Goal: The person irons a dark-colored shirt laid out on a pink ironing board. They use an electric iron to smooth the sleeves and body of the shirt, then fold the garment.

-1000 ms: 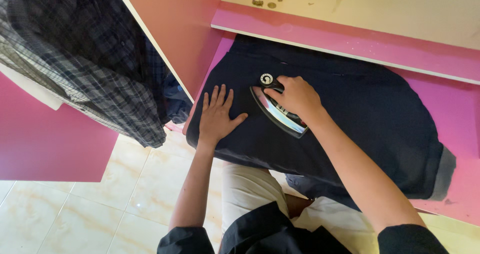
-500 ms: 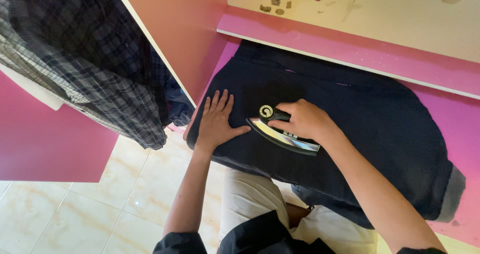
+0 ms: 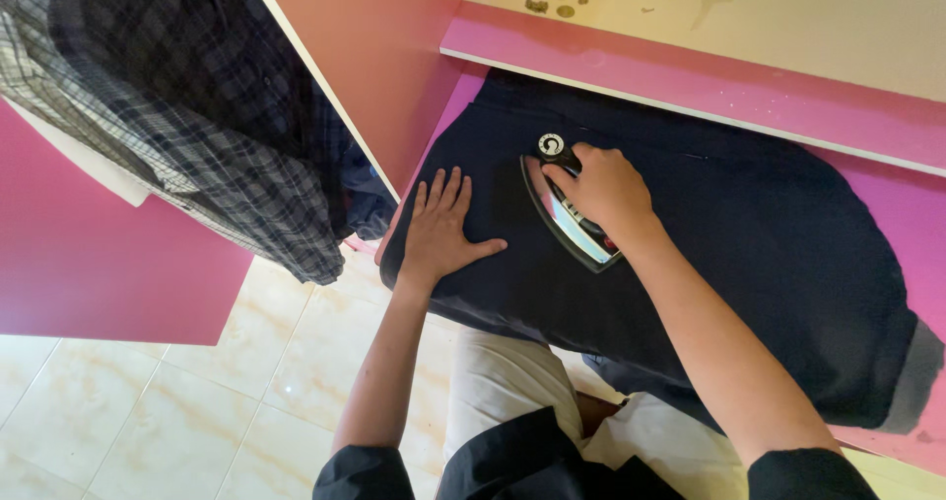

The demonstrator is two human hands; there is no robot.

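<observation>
- While the right hand grips the iron, its soleplate presses the dark garment spread on the pink bench.
- Left hand lies flat, fingers spread, just beside the iron, holding cloth taut.
- Pressing is underway; the next stroke probably needs a steady glide clear of those fingers.

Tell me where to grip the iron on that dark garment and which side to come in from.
Grip the iron by its top handle, coming down from above. It lies sole-down on the dark garment, so only the handle faces up, running lengthwise with the dial end toward the pink shelf. The right hand wraps it that way, while the left hand lies flat on the cloth beside it.
</observation>
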